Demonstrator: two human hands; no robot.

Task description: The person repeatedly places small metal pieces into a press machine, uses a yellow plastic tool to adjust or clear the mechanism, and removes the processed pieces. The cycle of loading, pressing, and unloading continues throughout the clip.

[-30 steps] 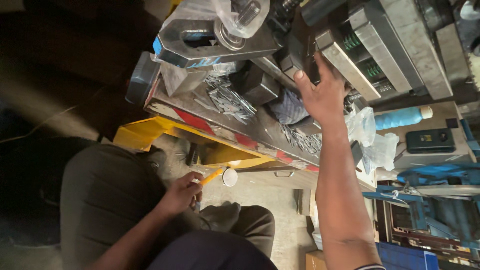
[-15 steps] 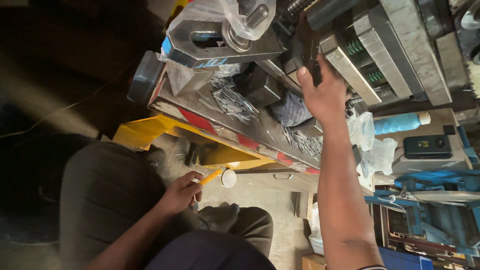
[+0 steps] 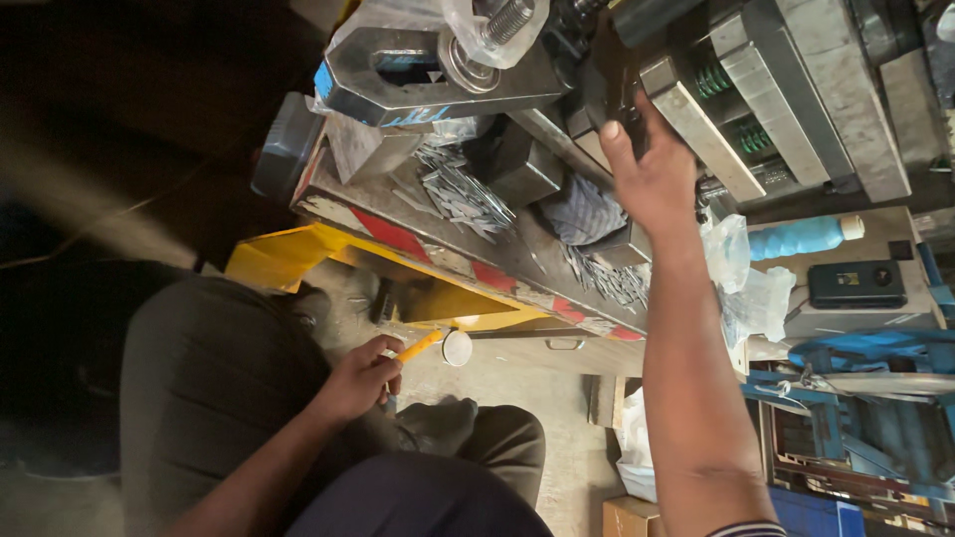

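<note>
Reaching up across the press bed point(image 3: 438, 254), the right hand point(image 3: 652, 179) rests against a dark part of the machine point(image 3: 612, 75) near the bed's far edge, thumb up and fingers curled over it; whether they close on anything cannot be told, since the fingertips are hidden behind the hand. Just beside that hand lies a grey cloth point(image 3: 582, 211), and on either side of the cloth sit heaps of thin metal strips point(image 3: 460, 194), one toward the bed's left end, one by its near edge. A big steel clamp point(image 3: 438, 70) with a threaded bolt point(image 3: 507, 20) juts over the left end. The left hand point(image 3: 360, 378) hangs low by the person's knee, well apart from the bed and below its yellow guard point(image 3: 288, 261). It is closed around the orange handle of a small tool point(image 3: 423, 345), whose round pale head points toward the floor under the bed's near edge. Clear plastic bags point(image 3: 751, 288) hang at the bed's right end.
</note>
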